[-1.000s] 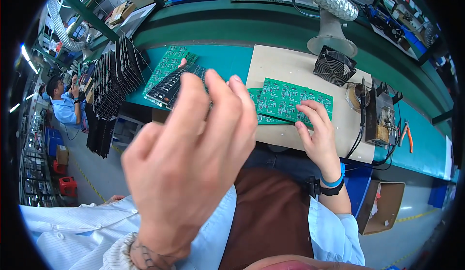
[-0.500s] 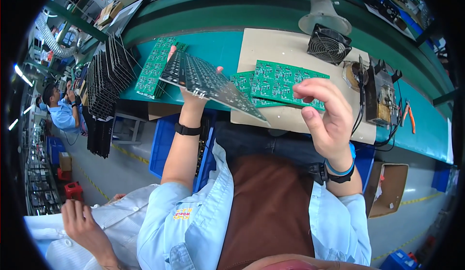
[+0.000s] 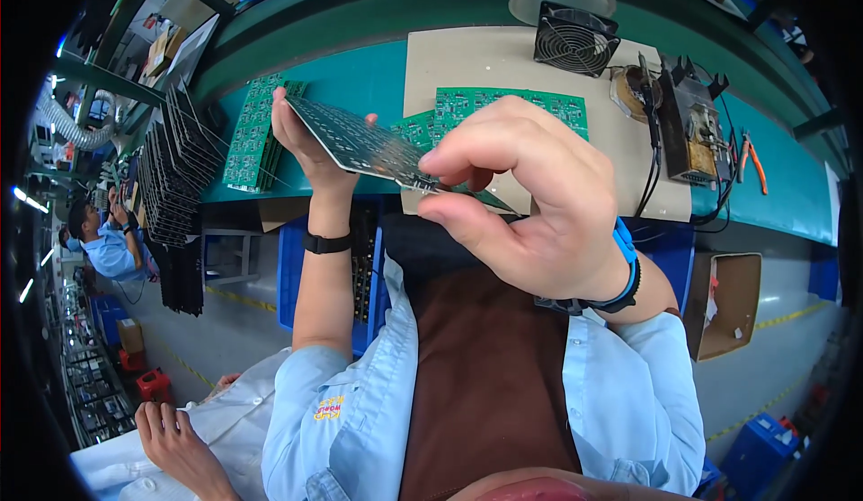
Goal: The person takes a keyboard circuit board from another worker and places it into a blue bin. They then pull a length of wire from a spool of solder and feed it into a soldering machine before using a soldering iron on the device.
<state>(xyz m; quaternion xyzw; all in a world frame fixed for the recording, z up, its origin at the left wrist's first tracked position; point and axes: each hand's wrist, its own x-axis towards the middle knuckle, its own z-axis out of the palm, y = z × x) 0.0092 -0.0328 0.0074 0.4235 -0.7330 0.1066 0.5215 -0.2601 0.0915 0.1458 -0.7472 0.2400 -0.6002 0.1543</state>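
Observation:
A large green circuit board (image 3: 360, 137) is held tilted above the bench edge. My left hand (image 3: 310, 141) grips it from beneath, fingers showing past its far edge. My right hand (image 3: 539, 191) is curled at the board's near right edge, thumb below and forefinger above. The right fingertips are partly hidden, and whether they also hold something small I cannot make out. Behind my right hand, green circuit boards (image 3: 485, 101) packed with small parts lie on a tan sheet (image 3: 431, 65). Another stack of boards (image 3: 247, 141) lies left of my left hand.
A black fan (image 3: 575, 41) stands at the back. To the right are a soldering station (image 3: 692, 128) with cables and orange-handled pliers (image 3: 755, 164). A rack of boards (image 3: 175, 177) stands left. Blue bins (image 3: 292, 267) sit below the bench. A person's hand (image 3: 180, 443) is at lower left.
My right hand has come left and nearer, from beside the board to its edge. My left hand has shifted slightly left with the board, which has turned. The view has shifted a little.

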